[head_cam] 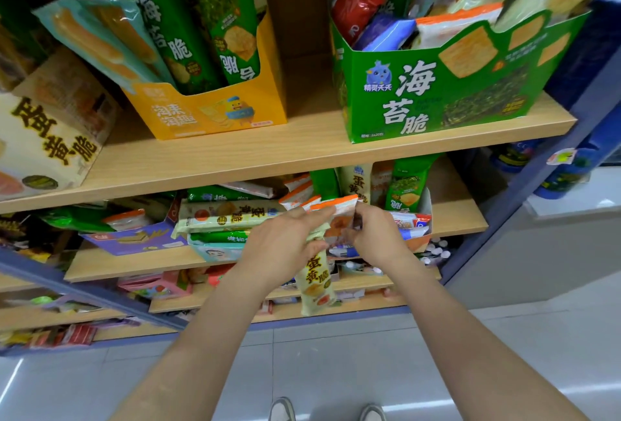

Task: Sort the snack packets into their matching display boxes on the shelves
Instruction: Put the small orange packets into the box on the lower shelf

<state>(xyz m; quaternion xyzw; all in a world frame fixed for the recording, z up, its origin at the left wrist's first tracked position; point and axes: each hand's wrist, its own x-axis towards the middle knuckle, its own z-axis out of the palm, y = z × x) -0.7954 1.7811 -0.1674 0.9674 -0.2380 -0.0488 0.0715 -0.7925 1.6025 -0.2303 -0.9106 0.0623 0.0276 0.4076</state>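
Two grips crowd at the middle shelf [452, 200]: left hand [282, 246] curled round a dangling cream packet [317, 283], right hand [376, 236] pinching an orange-edged packet [337, 215], so a tug could drop the cream one.

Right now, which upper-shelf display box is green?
The rightmost box; the middle box is yellow and the leftmost box cream.
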